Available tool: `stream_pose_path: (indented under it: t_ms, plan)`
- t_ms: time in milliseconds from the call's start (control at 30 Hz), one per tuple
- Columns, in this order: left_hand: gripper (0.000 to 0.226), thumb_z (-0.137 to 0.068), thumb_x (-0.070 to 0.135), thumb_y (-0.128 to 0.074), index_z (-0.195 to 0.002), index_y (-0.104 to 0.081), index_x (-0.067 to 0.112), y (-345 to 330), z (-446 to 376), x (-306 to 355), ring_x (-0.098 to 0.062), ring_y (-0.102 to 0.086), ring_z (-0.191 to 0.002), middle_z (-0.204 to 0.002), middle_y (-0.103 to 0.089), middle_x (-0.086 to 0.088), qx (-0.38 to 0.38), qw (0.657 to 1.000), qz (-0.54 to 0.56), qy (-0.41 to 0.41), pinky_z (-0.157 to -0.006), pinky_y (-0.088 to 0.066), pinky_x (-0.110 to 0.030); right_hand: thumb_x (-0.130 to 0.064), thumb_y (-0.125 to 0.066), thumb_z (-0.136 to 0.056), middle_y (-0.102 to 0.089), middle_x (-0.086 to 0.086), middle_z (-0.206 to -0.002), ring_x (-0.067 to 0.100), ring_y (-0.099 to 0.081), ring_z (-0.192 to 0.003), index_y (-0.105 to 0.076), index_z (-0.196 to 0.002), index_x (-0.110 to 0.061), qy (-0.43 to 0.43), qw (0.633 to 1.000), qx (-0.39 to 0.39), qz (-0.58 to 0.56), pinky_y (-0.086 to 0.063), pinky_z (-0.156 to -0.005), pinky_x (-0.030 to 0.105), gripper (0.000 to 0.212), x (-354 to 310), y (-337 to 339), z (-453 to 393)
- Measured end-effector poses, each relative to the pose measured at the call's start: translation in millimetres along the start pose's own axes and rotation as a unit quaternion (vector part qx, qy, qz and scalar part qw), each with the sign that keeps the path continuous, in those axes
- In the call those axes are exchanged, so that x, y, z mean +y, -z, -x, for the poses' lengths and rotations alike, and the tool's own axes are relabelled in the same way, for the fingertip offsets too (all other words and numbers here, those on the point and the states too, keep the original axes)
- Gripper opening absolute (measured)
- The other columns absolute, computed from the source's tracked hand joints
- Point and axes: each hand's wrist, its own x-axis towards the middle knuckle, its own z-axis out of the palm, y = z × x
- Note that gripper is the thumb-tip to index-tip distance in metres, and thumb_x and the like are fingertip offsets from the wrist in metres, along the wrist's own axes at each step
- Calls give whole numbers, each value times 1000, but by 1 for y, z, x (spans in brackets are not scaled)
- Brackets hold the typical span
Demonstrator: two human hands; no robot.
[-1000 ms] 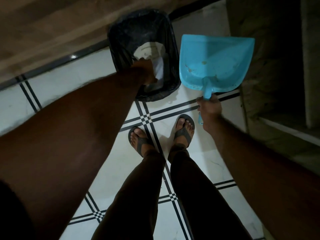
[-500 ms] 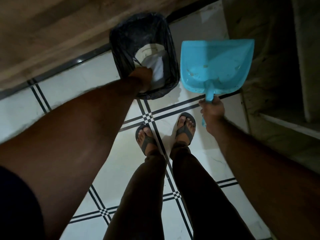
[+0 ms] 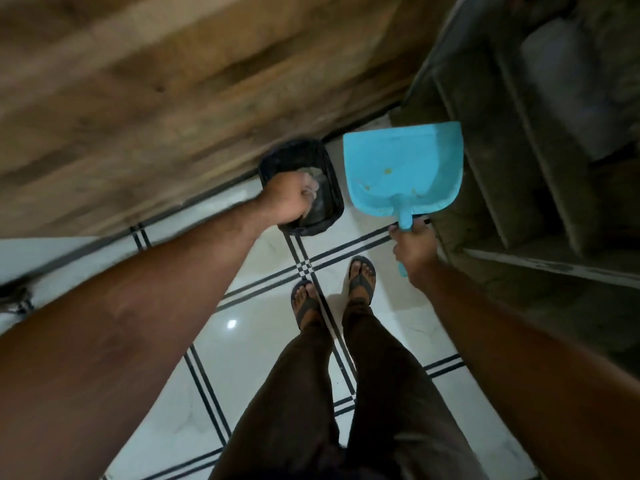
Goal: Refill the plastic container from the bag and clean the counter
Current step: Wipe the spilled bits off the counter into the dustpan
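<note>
A black trash bin (image 3: 327, 168) lined with a dark bag stands on the tiled floor against a wooden panel. My left hand (image 3: 289, 199) hovers over its near rim, fingers curled around something pale and blurred that I cannot identify. My right hand (image 3: 414, 249) grips the handle of a light blue dustpan (image 3: 403, 168), held tilted just right of the bin. A few small crumbs lie in the pan. Pale paper waste shows dimly inside the bin.
My two feet in dark sandals (image 3: 360, 280) stand on white floor tiles (image 3: 249, 341) with black lines. A wooden cabinet front (image 3: 156, 98) rises behind the bin. Dim grey shelving (image 3: 519, 168) stands at the right, close to the dustpan.
The view has risen and pulled back, so the bin and dustpan look smaller and farther. My left hand has lifted from inside the bin to above its rim. The dustpan stays beside the bin.
</note>
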Motion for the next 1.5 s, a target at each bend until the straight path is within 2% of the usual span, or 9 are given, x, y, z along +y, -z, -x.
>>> stream_pose_path:
  t_ms: [100,200,500,667,833,1033,1200,1333,1500]
  plan:
    - [21,-102,15,-68,-119,-80,12,52,53,56,-23,-75,-108,-116,-81,-7,52,998,31,-34,-101,-57,-30,-12,-67,-99,-54,6,-76,16,-50,-53,-60,-99,-14,41,999,11,-10,-45,-47,28,6,-48,38,77]
    - [14,-100,13,-69,-109,-79,17,96,94,113,-24,-76,-105,-108,-81,-5,96,991,60,-74,-97,-59,-34,-21,-69,-96,-61,9,-80,20,-56,-56,-65,-104,-18,72,996,52,-23,-51,-51,34,9,-86,78,147]
    - [12,-101,13,-71,-108,-82,14,143,177,280,-8,-68,-88,-101,-78,3,118,965,68,-224,-69,-43,0,-30,-75,-98,-51,8,-63,20,-46,-47,-60,-89,-16,168,970,46,-169,-40,-45,30,21,-124,186,277]
    - [17,-98,17,-76,-85,-76,29,119,190,351,-14,-73,-85,-88,-78,7,111,958,45,-260,-82,-57,-30,-22,-70,-103,-49,11,-60,19,-47,-42,-57,-89,-9,181,958,132,-177,-42,-43,31,24,-116,261,283]
    - [23,-97,33,-78,-77,-72,23,82,188,418,-19,-73,-86,-84,-78,2,106,955,-36,-274,-76,-54,-33,-24,-66,-105,-53,6,-55,22,-49,-41,-60,-94,-6,136,957,161,-198,-42,-41,30,23,-105,344,269]
    - [21,-95,37,-81,-88,-76,18,38,160,480,-20,-72,-91,-88,-76,2,109,959,-72,-250,-73,-48,-28,-19,-65,-105,-48,5,-60,16,-44,-44,-60,-96,-5,102,959,145,-220,-37,-44,28,18,-91,414,252]
    - [39,-99,39,-77,-129,-76,13,20,132,507,-16,-68,-99,-119,-80,-4,113,967,-82,-214,-79,-46,-21,-17,-64,-103,-47,7,-65,17,-41,-45,-59,-100,-2,68,963,134,-225,-34,-44,27,16,-96,449,237]
    - [46,-103,36,-71,-142,-68,12,15,93,527,-15,-67,-87,-116,-72,-2,115,967,-108,-198,-67,-52,-19,-14,-63,-104,-45,7,-64,16,-39,-41,-60,-105,1,40,957,150,-244,-31,-42,27,15,-105,463,214]
    - [61,-104,42,-67,-153,-54,8,7,15,547,-33,-69,-121,-143,-67,-16,105,962,-164,-190,-97,-63,-42,-14,-68,-100,-54,12,-66,21,-46,-41,-65,-102,5,21,942,226,-249,-37,-41,29,19,-129,483,172]
